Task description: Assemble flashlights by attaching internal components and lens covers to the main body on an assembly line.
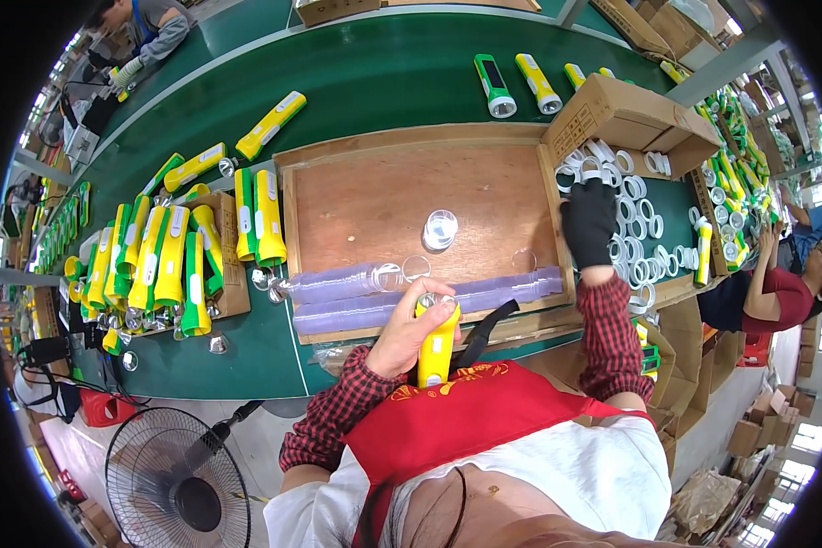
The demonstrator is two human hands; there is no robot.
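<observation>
My left hand (398, 336) is wrapped round a yellow flashlight (437, 352), held upright against my red apron with its head toward the tray. In a black glove, my right hand (590, 224) reaches into a heap of white plastic rings (632, 219) at the mouth of a tipped cardboard box; its fingertips are closed at one ring, partly hidden. A shallow wooden tray (411, 187) lies in front of me. Along its near side run two rows of stacked clear lenses (511, 290). One short stack of clear round lenses (440, 228) stands mid-tray.
Yellow-green flashlights (160, 247) with silvery reflectors are piled at left on a green table (365, 87). More flashlights (539, 84) lie at the far right beside the cardboard box (630, 114). A floor fan (178, 479) stands lower left. Other people work at both sides.
</observation>
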